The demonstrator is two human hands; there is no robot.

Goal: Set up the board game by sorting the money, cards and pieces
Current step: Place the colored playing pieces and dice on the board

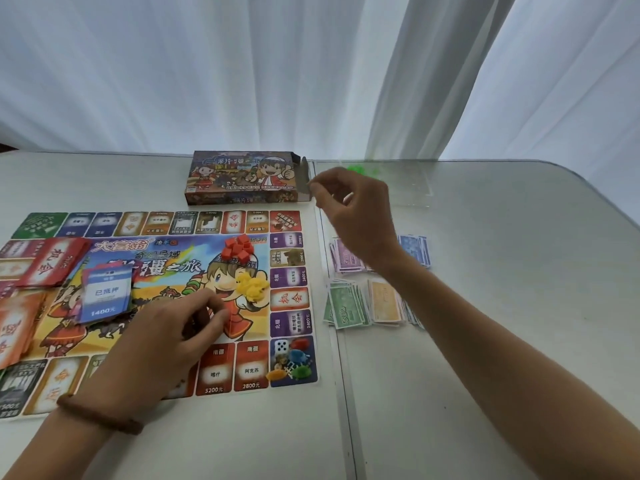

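Board (214, 372) lies flat on the bench (485, 323), left of centre. On it, pieces are grouped by colour: red cubes (240, 249) piled near the top, yellow pieces (252, 287) just below, die (281, 347) and mixed tokens (298, 363) on the corner square. Red cards (52, 263), blue cards (105, 296) and orange cards (14, 327) sit in loose, fanned stacks on the board's left side. Money lies off the board to the right in four untidy piles: purple notes (346, 259), blue notes (415, 249), green notes (343, 308), tan notes (384, 303). Left hand (173, 327) rests on the board, fingers curled; whether it holds a piece cannot be told. Right hand (353, 216) is raised beside the box (242, 178), thumb and forefinger pinched narrow at the edge of a clear bag (408, 183); an actual grip is not confirmed. Green pieces (356, 168) lie at the bag. Judgement: sorting is largely done; green pieces need placing and the stacks squaring.
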